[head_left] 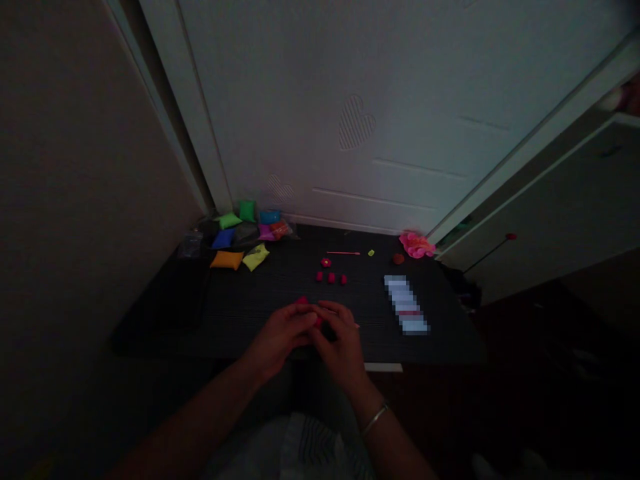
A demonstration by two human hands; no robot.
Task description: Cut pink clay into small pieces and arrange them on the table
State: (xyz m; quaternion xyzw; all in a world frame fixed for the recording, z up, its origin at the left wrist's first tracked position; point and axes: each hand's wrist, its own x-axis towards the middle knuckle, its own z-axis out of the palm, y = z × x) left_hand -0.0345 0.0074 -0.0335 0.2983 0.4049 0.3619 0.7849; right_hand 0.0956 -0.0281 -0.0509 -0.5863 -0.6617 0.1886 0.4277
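The left hand and right hand meet, fingertips pinching a red lump between them, three red pieces lying in a crosswise row beyond, nearer the right.

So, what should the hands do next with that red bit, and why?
I'd probably set the red bit down at the end of the row of red lumps. It sits between the left hand and right hand, and three lumps of much the same colour are lined up beyond them. Its shape is mostly hidden, so that's only a guess.
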